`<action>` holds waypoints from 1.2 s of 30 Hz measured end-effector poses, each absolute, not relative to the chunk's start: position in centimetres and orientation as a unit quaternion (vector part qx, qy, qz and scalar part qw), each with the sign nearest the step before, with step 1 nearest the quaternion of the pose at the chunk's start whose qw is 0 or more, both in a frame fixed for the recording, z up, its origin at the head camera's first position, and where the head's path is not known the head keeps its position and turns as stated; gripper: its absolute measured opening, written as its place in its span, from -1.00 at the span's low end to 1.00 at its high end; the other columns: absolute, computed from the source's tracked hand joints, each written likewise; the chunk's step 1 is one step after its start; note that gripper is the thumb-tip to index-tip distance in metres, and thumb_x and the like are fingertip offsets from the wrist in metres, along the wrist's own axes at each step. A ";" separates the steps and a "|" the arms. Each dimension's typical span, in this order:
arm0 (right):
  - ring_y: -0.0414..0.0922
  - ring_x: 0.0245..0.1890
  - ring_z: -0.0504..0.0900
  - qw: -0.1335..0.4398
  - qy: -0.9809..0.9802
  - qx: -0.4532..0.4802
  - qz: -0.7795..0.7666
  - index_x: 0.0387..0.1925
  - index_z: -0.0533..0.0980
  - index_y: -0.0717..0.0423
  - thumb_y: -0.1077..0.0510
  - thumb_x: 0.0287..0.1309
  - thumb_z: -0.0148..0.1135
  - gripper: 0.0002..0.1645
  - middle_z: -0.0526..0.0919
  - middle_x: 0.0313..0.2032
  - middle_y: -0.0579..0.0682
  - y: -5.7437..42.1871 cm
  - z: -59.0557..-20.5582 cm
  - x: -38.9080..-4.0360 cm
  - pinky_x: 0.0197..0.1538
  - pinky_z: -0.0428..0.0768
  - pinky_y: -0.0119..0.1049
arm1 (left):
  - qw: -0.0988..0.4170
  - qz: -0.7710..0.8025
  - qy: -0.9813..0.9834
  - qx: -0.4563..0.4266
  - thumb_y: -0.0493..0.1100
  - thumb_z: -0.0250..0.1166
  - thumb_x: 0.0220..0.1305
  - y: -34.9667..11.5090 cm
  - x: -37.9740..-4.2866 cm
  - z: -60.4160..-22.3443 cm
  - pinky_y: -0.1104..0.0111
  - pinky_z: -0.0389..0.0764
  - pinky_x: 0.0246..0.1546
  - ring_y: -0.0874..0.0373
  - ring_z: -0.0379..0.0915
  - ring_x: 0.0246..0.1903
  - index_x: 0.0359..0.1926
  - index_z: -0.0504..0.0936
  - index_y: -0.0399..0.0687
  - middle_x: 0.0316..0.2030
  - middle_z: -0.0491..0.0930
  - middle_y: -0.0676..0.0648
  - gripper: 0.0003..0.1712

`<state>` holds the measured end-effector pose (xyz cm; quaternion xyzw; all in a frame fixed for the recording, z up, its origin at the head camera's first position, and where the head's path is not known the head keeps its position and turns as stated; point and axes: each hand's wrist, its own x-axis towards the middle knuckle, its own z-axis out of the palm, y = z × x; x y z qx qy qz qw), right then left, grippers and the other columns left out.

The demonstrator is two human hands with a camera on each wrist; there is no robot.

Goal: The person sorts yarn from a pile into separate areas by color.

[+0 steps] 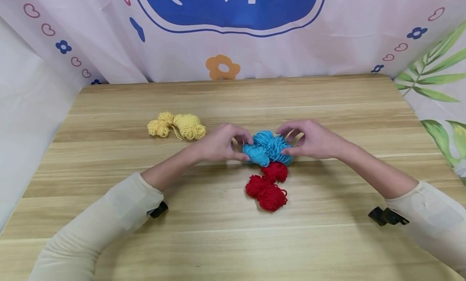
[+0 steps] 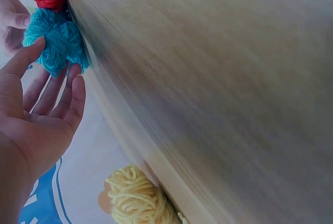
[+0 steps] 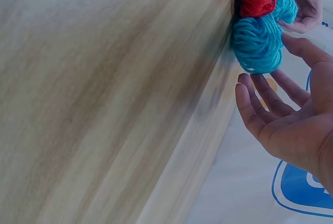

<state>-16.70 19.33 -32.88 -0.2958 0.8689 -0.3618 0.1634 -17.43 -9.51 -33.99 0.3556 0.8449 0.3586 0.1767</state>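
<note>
1. Left grip (image 1: 220, 145): thumb and fingers apart, bent a little, tips at the near flank of the blue yarn (image 1: 271, 146). Reads as a light stay on that side, not a clamp.
2. Right grip (image 1: 314, 142): fingers spread from the thumb, thumb tip at the opposite flank. Palm faces the other grip, so the two likely act as soft walls.
3. Blue yarn: directly between the grips, on the counter (image 1: 218, 240), its bundles crowded against one another. Loose strands probably call for support from both sides; a hard pinch could pull loops out.
4. Red yarn (image 1: 267, 193): on the person's side of the grips, below the gap between them. Its upper bundle seems to touch the blue; neither grip is on it.
5. Yellow yarn (image 1: 189, 126): left of the left grip and slightly farther from the person, well apart from blue and red. Its bundles sit side by side, perhaps kept separate by colour.
</note>
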 end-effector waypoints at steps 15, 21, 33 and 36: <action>0.03 -0.07 0.70 0.159 0.866 -0.306 -0.361 0.14 0.60 0.31 0.23 0.10 0.57 -0.43 0.71 0.05 0.15 19.3 -33.4 -16.9 -0.10 0.76 -0.16 | 0.180 0.388 0.833 0.351 -0.36 0.52 0.15 -10.2 -17.3 -33.9 0.31 0.73 -0.19 0.09 0.68 -0.26 -0.12 0.71 -0.28 -0.17 0.74 -0.15 -0.73; 0.04 -0.08 0.72 0.163 0.861 -0.304 -0.374 0.13 0.60 0.32 0.26 0.08 0.58 -0.43 0.71 0.05 0.18 19.3 -33.6 -16.8 -0.10 0.77 -0.13 | 0.177 0.401 0.830 0.344 -0.38 0.51 0.14 -10.9 -17.2 -34.0 0.31 0.74 -0.20 0.06 0.69 -0.25 -0.13 0.69 -0.31 -0.18 0.73 -0.16 -0.74; 0.03 -0.10 0.71 0.170 0.864 -0.294 -0.372 0.14 0.60 0.31 0.25 0.06 0.61 -0.39 0.70 0.04 0.18 19.1 -33.6 -16.6 -0.09 0.76 -0.11 | 0.171 0.409 0.839 0.316 -0.40 0.48 0.15 -11.9 -17.3 -33.5 0.29 0.74 -0.17 0.05 0.68 -0.24 -0.10 0.68 -0.31 -0.16 0.72 -0.16 -0.73; 0.03 -0.09 0.70 0.175 0.867 -0.288 -0.367 0.15 0.59 0.29 0.23 0.06 0.61 -0.38 0.70 0.05 0.17 19.0 -33.8 -16.5 -0.08 0.76 -0.13 | 0.170 0.413 0.839 0.309 -0.40 0.48 0.15 -12.0 -17.3 -33.4 0.29 0.74 -0.17 0.04 0.69 -0.24 -0.10 0.68 -0.32 -0.16 0.71 -0.16 -0.72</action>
